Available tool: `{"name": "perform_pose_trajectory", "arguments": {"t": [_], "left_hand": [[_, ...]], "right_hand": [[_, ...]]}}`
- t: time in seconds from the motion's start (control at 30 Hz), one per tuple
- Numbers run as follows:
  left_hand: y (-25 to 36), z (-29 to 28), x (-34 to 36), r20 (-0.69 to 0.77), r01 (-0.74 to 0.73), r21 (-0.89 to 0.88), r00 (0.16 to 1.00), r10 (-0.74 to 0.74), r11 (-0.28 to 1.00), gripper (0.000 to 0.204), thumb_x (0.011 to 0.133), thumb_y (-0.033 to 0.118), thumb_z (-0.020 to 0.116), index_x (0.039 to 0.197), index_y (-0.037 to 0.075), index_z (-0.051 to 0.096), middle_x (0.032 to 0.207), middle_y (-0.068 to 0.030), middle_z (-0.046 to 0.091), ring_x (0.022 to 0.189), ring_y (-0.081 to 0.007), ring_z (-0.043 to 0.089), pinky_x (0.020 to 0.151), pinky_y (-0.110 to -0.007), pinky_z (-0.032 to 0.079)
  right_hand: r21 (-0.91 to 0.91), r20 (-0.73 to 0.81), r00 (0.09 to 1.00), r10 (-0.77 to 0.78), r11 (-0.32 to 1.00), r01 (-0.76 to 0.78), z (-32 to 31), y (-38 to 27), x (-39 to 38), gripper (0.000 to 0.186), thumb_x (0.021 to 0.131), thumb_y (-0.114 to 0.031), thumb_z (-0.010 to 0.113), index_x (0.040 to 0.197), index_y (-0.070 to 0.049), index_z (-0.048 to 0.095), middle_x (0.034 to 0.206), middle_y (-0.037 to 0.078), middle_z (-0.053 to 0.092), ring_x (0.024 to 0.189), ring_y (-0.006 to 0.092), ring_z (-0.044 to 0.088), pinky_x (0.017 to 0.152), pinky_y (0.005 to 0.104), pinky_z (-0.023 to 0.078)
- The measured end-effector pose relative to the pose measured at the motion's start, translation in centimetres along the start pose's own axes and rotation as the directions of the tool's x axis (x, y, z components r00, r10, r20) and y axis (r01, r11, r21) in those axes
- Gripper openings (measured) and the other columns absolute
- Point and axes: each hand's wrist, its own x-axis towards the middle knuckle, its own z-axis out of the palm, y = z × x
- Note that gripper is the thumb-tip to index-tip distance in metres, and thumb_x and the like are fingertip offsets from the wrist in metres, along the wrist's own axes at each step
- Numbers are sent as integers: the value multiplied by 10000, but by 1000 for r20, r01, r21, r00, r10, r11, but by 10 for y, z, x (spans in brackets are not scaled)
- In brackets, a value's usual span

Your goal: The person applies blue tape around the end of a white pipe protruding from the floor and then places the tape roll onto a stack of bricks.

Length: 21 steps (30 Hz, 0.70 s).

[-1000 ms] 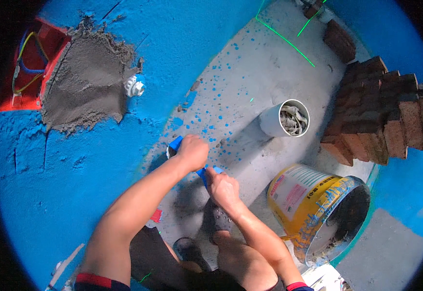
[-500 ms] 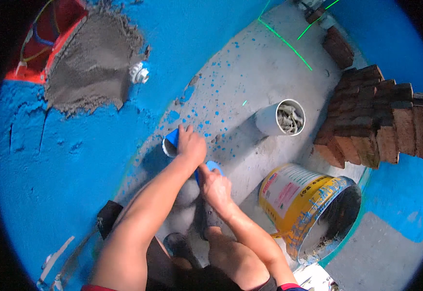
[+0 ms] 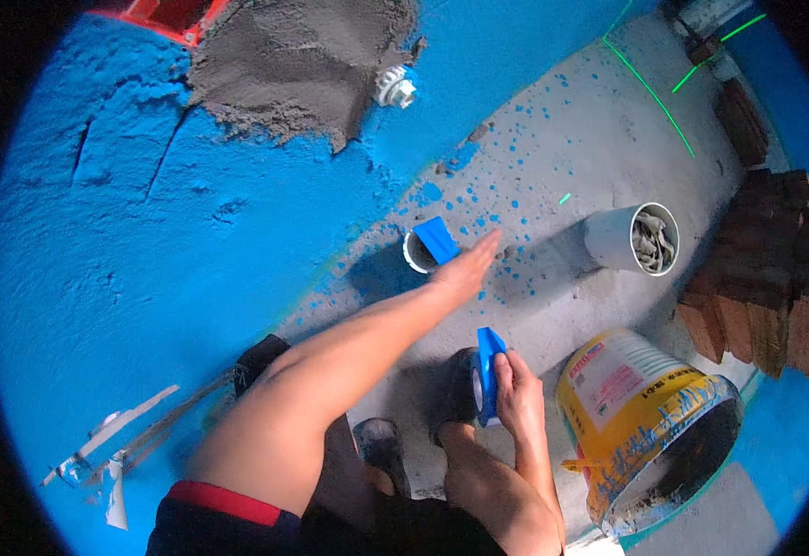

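R hand [image 3: 520,394] fingers clamped on blue tape roll [image 3: 485,375], low over floor [image 3: 590,157]. L hand [image 3: 465,269] flat, fingers together, pressing blue strip [image 3: 437,239] on white pipe stub [image 3: 420,252] by wall edge. Smooth strip outward, no creases.

Head camera looks steeply down, close above floor [image 3: 608,157].

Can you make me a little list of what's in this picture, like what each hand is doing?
Left hand: stretched out flat beside a short white pipe in the floor, fingers open
On the pipe: a strip of blue tape across its top
Right hand: holds a roll of blue tape
Nearby: a white pipe stuffed with paper, a yellow bucket, stacked bricks
Wall: blue, with a grey cement patch
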Motion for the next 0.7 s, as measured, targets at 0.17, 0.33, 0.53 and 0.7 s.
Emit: {"name": "perform_pose_trajectory", "arguments": {"t": [0.17, 0.33, 0.53, 0.7], "left_hand": [[30, -5, -21, -20, -19, -85, 1000, 17, 996, 440, 870, 287, 497, 1236, 59, 582, 1397, -154, 432, 1362, -399, 254, 1137, -529, 116], [45, -24, -67, 150, 54, -973, 885, -441, -223, 199, 852, 115, 526, 975, -1, 632, 1064, -139, 606, 1051, -351, 550, 922, -435, 433], [12, -22, -88, 380, -21, -643, 859, -342, -766, 312, 934, 284, 571, 1061, 4, 623, 1026, -49, 611, 975, -121, 558, 875, -295, 438], [7, -16, -98, 256, 25, -383, 963, -80, -923, 328, 941, 322, 557, 1029, 18, 638, 997, -11, 618, 946, -70, 525, 882, -253, 399]], "right_hand": [[118, -113, 993, 16, 993, -3, -17, 2, 14, 335, 968, -342, 487, 879, -26, 555, 623, 143, 506, 585, 165, 463, 583, 337, 428], [103, -51, 999, -18, 994, 24, -26, -16, 22, 327, 967, -341, 488, 898, -27, 552, 631, 137, 514, 583, 164, 466, 586, 337, 429], [145, 157, 982, -109, 986, 87, -12, -27, 31, 277, 959, -322, 509, 940, -56, 582, 694, 153, 553, 618, 197, 522, 610, 341, 444], [73, 266, 932, -247, 969, 236, -2, -33, 30, 227, 950, -284, 518, 1013, -77, 587, 752, 169, 592, 663, 328, 580, 616, 395, 458]]}}
